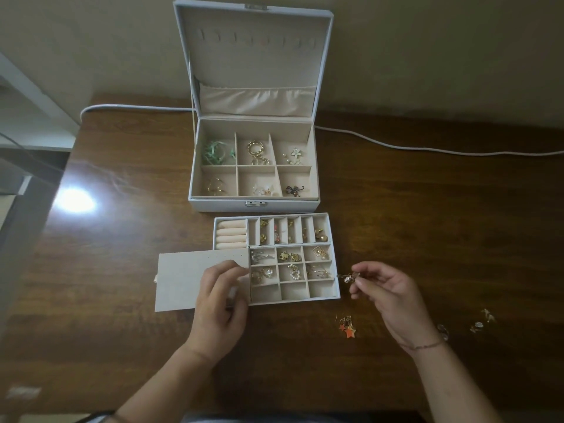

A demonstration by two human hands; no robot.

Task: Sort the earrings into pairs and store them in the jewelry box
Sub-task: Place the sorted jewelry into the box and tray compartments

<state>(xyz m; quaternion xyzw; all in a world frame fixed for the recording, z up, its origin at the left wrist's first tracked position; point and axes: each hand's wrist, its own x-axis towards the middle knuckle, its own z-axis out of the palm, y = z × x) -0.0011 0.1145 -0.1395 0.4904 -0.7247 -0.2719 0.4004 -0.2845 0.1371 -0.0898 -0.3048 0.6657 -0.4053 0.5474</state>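
- From the head camera I see the jewelry box point(253, 166) standing open at the far side of the wooden table point(427, 224), its lid upright against the wall.
- Its six compartments each hold pieces: green ones at the far left, gold rings point(255, 151) in the far middle, a dark bow-shaped piece point(294, 190) at the near right.
- Just in front of the box sits a separate tray point(334, 270), with ring rolls point(231, 235) at its far left and small compartments mostly filled (the nearest row of three looks bare).
- The left hand point(218, 303) rests on a flat grey panel point(180, 280) that overlaps the tray's left side; its fingers are curled over the panel's right edge.
- The right hand point(387, 296) hovers just right of the tray, fingertips pinching a small gold earring point(348, 277).
- On the table near that hand lie orange star earrings point(348, 328); further right are a few pale earrings point(482, 322), too blurred to describe.
- A white cable point(396, 145) runs along the table behind the box.
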